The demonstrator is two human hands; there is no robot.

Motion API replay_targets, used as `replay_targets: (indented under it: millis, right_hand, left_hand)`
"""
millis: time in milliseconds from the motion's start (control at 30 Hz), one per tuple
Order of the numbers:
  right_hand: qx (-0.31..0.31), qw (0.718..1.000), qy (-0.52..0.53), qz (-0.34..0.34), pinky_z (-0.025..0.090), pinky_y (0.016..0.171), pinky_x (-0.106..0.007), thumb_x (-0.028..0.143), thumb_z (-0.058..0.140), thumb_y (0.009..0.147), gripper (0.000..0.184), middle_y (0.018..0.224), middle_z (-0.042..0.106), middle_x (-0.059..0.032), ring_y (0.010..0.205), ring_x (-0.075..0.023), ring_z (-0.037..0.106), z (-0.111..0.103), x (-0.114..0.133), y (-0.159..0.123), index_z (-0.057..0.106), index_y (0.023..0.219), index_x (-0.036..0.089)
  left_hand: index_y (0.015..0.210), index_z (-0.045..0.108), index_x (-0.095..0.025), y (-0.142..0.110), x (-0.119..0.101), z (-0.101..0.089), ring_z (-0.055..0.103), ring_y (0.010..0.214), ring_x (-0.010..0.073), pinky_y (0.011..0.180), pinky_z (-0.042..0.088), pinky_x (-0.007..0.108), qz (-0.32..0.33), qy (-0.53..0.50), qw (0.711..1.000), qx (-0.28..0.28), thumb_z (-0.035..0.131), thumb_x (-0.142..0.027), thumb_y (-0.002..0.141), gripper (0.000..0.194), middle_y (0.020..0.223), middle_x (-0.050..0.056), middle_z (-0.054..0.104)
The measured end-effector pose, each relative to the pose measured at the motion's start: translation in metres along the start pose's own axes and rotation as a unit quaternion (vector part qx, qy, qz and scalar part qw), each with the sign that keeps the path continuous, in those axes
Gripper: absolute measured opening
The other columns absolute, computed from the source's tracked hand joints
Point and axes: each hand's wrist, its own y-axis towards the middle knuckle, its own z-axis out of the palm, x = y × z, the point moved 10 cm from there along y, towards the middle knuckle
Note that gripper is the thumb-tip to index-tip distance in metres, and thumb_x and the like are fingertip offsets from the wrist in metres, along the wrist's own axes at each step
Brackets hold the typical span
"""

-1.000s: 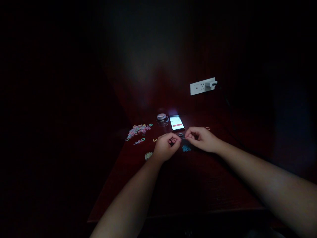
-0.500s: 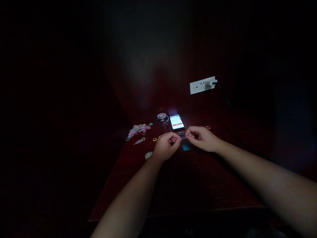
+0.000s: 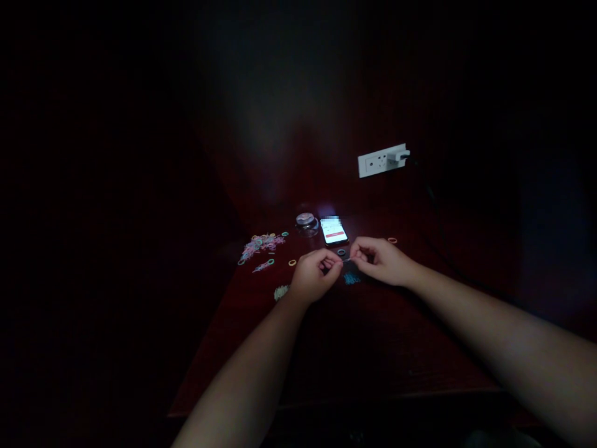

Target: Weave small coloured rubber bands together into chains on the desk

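Note:
Between my fingertips a small, thin elastic band (image 3: 346,260) is stretched, pale in the dim light. My left hand (image 3: 317,275) pinches one end of it and my right hand (image 3: 381,261) pinches the other. Just beyond the fingertips lies a grey-looking hair tie (image 3: 341,252). A little pile of blue elastic bands (image 3: 351,278) rests below the gap between the hands. Pale yellowish bands (image 3: 280,292) are heaped beside my left wrist, partly hidden by it. A yellow hair tie (image 3: 292,262) sits left of my left hand, and a pinkish one (image 3: 392,240) behind my right.
A lit phone (image 3: 334,230) and a clear round jar (image 3: 306,223) stand at the back of the dark red table (image 3: 354,348). Mixed coloured bands (image 3: 260,244) spread on the left. A white wall socket (image 3: 382,160) holds a plug with a dark cable.
The band between my fingertips has gone from a small visible loop to a thin, taut line. Both hands stay almost in place.

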Motion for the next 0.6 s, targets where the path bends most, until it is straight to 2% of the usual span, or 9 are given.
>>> replay_targets:
  millis: [400,500,600]
  right_hand:
    - [-0.013,1.0,-0.008,-0.004,0.035,0.051,-0.022,0.021,0.055,0.08,0.005,0.064,0.05,0.0013,0.056,-0.01,0.044,-0.0052,0.0043,-0.0002,0.055,0.077,0.017]
    - [-0.008,1.0,0.008,0.0,0.036,0.05,-0.022,0.022,0.057,0.08,0.006,0.064,0.049,0.0022,0.055,-0.0096,0.044,-0.0034,0.0016,-0.0009,0.054,0.082,0.017]
    - [0.015,0.999,0.032,0.004,0.036,0.049,-0.021,0.025,0.06,0.08,0.017,0.066,0.05,0.0028,0.055,-0.0088,0.045,0.0028,0.0018,-0.0017,0.053,0.093,0.017]
  left_hand:
    - [0.08,0.066,-0.016,0.0002,-0.0006,-0.0008,0.057,0.065,0.0109,0.062,0.046,0.023,0.002,0.003,1.0,-0.002,0.06,-0.023,0.081,0.008,0.075,0.002,0.067]
    - [0.08,0.066,-0.016,0.0003,-0.0005,-0.0007,0.057,0.065,0.0109,0.062,0.045,0.023,0.003,0.007,1.0,-0.002,0.06,-0.023,0.081,0.009,0.074,0.002,0.067]
    - [0.081,0.066,-0.016,0.0,0.0007,0.0001,0.058,0.066,0.0111,0.061,0.045,0.023,0.0,0.007,1.0,-0.001,0.06,-0.023,0.081,0.009,0.075,0.003,0.067]
